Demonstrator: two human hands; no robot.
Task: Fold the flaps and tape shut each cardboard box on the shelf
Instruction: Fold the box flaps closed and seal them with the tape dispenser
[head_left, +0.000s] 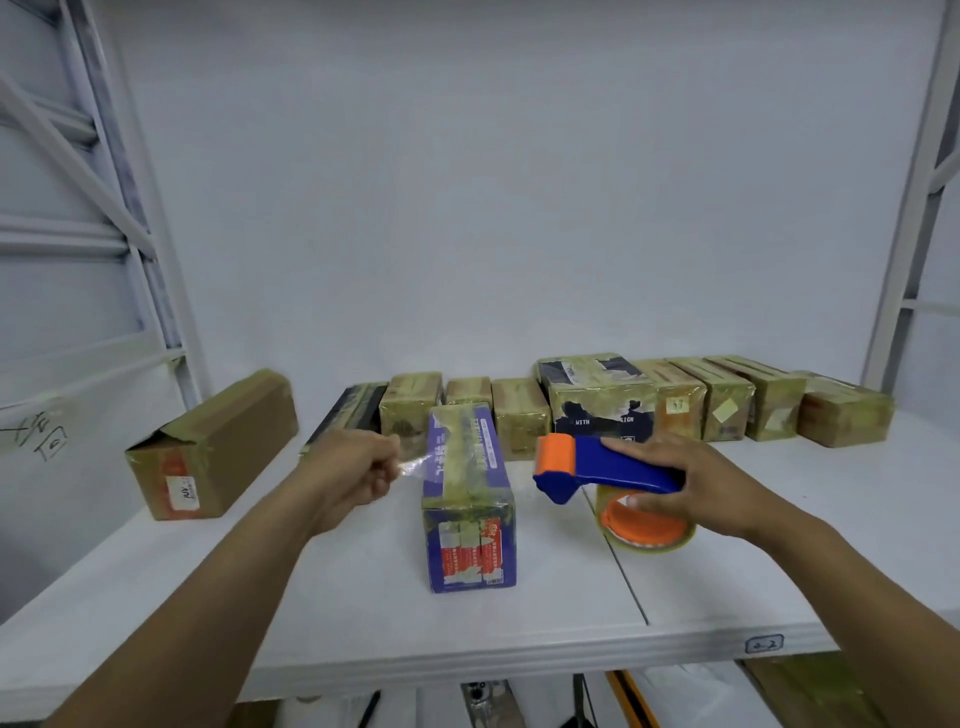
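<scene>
Left hand (358, 470) mid-frame is pinching the loose end of clear tape (415, 462) to pull it taut over the purple box (467, 499) at the centre of the shelf (363, 597), my right hand (675, 478) wrapped round the blue tape gun (608, 467), ready to feed more.

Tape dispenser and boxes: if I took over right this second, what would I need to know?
Left hand: pinches a clear tape end beside the purple box.
Right hand: grips the tape dispenser, held above the shelf, right of that box.
Done: the purple box's flaps are down with tape over the top; the back row of boxes looks taped.
Left: press this strip down; check the brown box on the left, whose near corner seems to gape.
</scene>
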